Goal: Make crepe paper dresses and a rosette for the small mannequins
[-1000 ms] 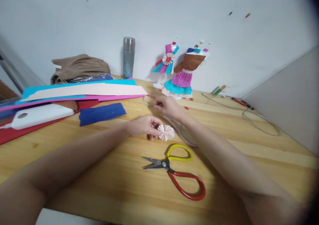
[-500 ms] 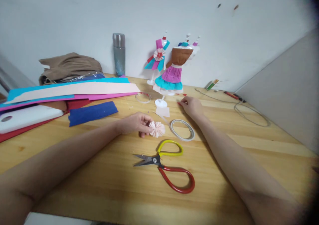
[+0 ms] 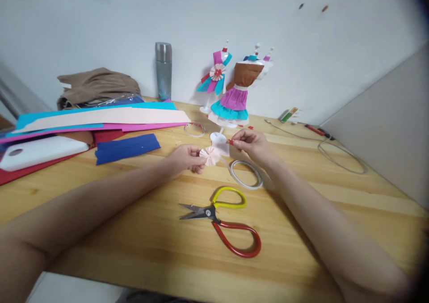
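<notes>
Near the middle of the surface (image 3: pixel 301 195), my left hand (image 3: pixel 187 157) has its fingers clamped on a pink pleated paper rosette (image 3: pixel 210 155), held facing me, probably to keep its centre exposed. At its 3 o'clock, my right hand (image 3: pixel 250 143) pinches its fingers together on a tiny red scrap (image 3: pixel 231 142), too small to identify. A tape roll (image 3: pixel 246 174) and scissors (image 3: pixel 221 218) lie toward 6 o'clock, within reach.

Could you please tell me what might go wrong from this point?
The tiny red paper scrap pinched in the right hand could slip and get lost on the wooden table. The left hand might crush the pink pleated paper rosette it holds. The red-and-yellow-handled scissors lie with blades slightly apart near both forearms.
</notes>
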